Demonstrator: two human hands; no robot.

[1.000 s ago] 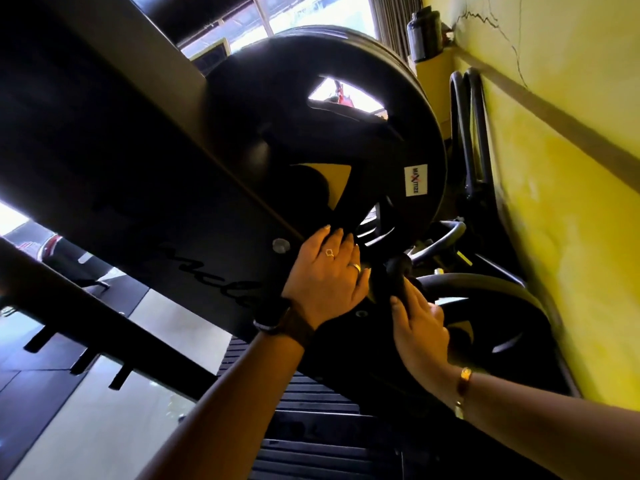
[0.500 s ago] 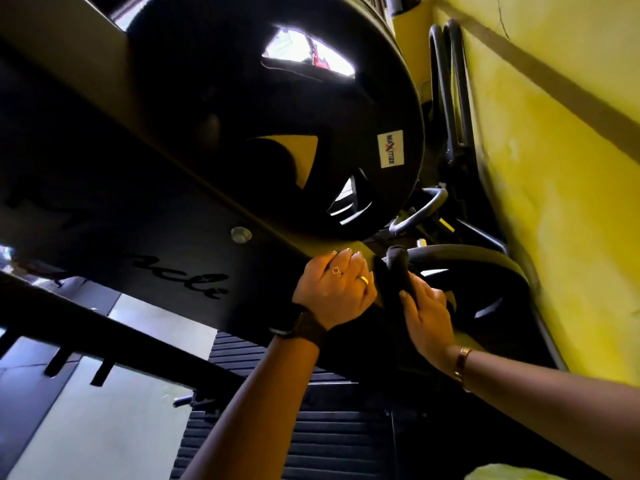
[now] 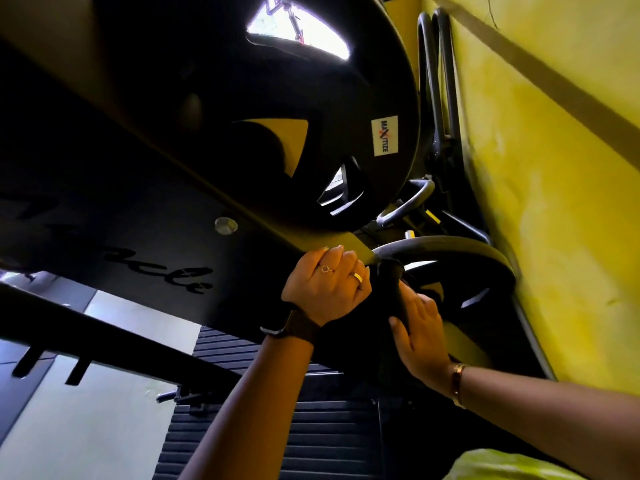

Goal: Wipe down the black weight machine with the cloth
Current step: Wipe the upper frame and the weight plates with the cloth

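The black weight machine fills the view: a broad black frame panel (image 3: 145, 216) with lettering and a large black weight plate (image 3: 346, 98) bearing a white label. My left hand (image 3: 325, 282), with two rings and a wrist strap, curls its fingers over the panel's lower edge just under the plate. Right beside it my right hand (image 3: 420, 332) holds a dark bunched cloth (image 3: 391, 282) against the machine, fingers wrapped along it. The cloth is nearly as dark as the machine, so its outline is hard to tell.
A second black weight plate (image 3: 450, 258) lies behind my right hand, close to the yellow wall (image 3: 554, 168). Black tubes (image 3: 438, 64) run up along that wall. Below are a ribbed black footplate (image 3: 311, 427) and a black crossbar (image 3: 104, 334). Something yellow-green (image 3: 502, 465) shows at bottom right.
My left hand's fingers went from lying on the weight plate to curling over the panel edge. The view shifted lower and closer; both hands stay together at the same spot.
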